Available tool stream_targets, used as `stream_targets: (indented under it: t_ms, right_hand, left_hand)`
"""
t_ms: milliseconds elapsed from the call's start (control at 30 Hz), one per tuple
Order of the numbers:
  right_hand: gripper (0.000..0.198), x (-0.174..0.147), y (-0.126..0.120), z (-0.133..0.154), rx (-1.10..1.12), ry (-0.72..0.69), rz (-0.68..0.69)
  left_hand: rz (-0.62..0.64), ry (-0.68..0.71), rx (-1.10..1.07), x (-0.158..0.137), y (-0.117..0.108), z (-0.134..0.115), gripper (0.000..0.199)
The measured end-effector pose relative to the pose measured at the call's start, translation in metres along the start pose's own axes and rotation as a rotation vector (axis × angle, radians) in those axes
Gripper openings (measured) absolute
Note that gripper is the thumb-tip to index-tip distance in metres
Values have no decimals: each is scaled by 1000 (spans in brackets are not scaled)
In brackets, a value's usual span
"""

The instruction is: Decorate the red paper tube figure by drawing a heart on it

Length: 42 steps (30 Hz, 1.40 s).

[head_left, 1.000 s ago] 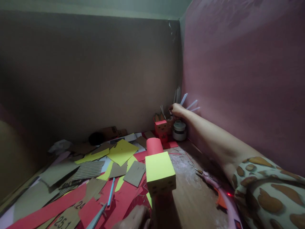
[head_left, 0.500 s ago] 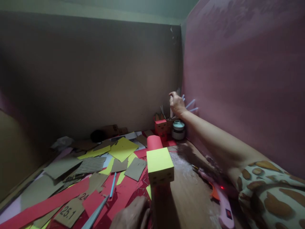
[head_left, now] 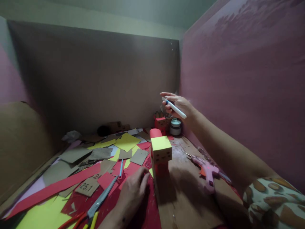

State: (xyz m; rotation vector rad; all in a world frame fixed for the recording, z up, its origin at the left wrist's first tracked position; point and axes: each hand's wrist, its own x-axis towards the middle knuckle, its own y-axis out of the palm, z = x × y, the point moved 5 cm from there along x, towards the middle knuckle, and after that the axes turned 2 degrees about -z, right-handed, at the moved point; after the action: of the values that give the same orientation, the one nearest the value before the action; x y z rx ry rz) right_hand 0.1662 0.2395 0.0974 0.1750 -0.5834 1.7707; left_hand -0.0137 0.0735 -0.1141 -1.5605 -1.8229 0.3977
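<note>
My right hand (head_left: 177, 103), raised at the back right, grips a white marker (head_left: 176, 109) with a blue band near one end. The marker lies slanted across the fingers. My left hand (head_left: 134, 184) rests on red paper beside the cardboard board (head_left: 181, 203), holding nothing, thumb slightly apart from loosely bent fingers. Right of it stands a small box figure with a yellow top (head_left: 162, 143) and a drawn face. A red paper roll (head_left: 155, 133) is behind the figure. Scissors (head_left: 101, 200) with red and yellow handles lie left of my left hand.
A pink glue gun (head_left: 209, 173) lies on the right. A round jar (head_left: 175, 127) and a red box with a face (head_left: 160, 123) stand in the back corner. Yellow sheets (head_left: 127, 142), cardboard pieces (head_left: 87, 187) and a blue stick (head_left: 121, 168) cover the left. A pink wall (head_left: 243, 95) bounds the right.
My right hand has drawn back from the pens in the corner with the white marker, now tilted in its fingers. My left hand shows more fully as the view shifted.
</note>
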Motion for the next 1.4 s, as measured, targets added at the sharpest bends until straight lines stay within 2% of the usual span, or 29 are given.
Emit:
stream_targets:
  t_ms: [67, 133, 200, 233, 300, 400, 500, 600, 700, 767, 867, 967, 1067, 1233, 1400]
  right_hand:
    - [34, -31, 18, 12, 92, 42, 94]
    - [22, -68, 40, 20, 177, 94, 205]
    - [18, -108, 67, 20, 394, 228, 426]
    - [24, -127, 78, 19, 433, 273, 505]
    - [36, -156, 91, 11, 460, 378, 555]
    - [38, -176, 98, -6, 508, 446, 531]
    - [42, -184, 98, -27, 562, 494, 483]
    - [40, -195, 99, -42, 680, 529, 456]
    - [45, -210, 95, -42, 749, 374, 372]
    - [45, -219, 88, -37, 592, 218, 273]
    - [14, -229, 78, -28, 261, 30, 148]
    - [22, -234, 71, -27, 187, -27, 93]
    - [28, -243, 65, -37, 224, 27, 90]
    - [29, -262, 56, -54, 372, 187, 41]
    - [35, -267, 55, -56, 492, 271, -28]
  left_hand:
    - [-141, -60, -264, 1, -15, -8, 24]
    - [-195, -138, -615, 1, -25, -14, 39]
    - [-172, -101, -888, 0, -31, -25, 55]
    - [-112, -57, -983, -1, -33, -32, 60]
    - [6, 15, -1061, -4, -33, -44, 57]
    - [94, 40, -1058, -9, -30, -53, 42]
    - [132, 44, -1046, -12, -28, -57, 39]
    - [159, -42, -1071, -12, -27, -56, 38]
    - [80, -115, -1138, -9, -30, -51, 43]
    - [94, -95, -1133, -8, -29, -51, 44]
    - [303, -34, -1013, -14, -20, -58, 40]
    - [477, 52, -769, -26, -14, -68, 35]
    - [550, 136, -586, -36, -13, -74, 39]
    - [691, 56, -649, -40, -3, -74, 46]
    - [683, 87, -640, -37, 1, -87, 38]
